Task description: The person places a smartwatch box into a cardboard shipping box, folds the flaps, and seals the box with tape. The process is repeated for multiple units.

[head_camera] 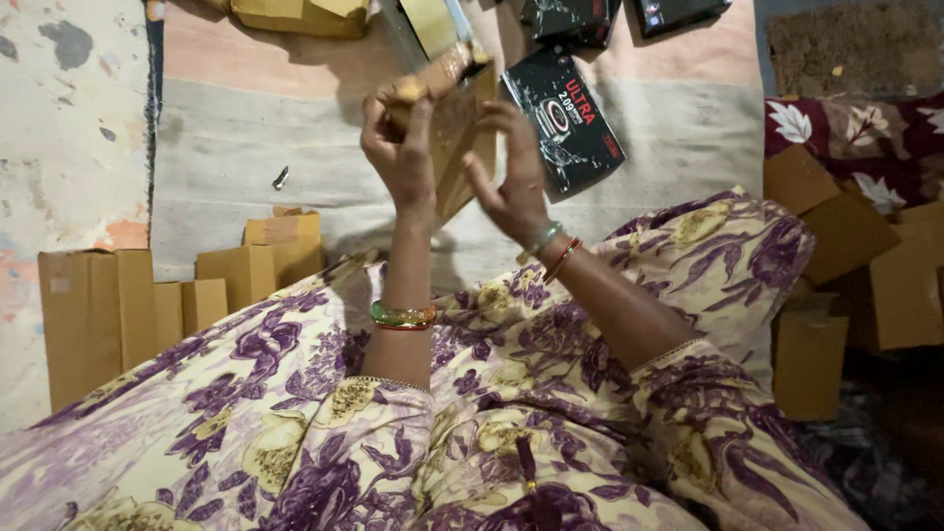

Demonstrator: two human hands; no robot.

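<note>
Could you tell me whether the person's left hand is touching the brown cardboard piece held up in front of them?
Touching: the head view shows the left hand gripping the brown cardboard piece, fingers curled over its upper edge.
</note>
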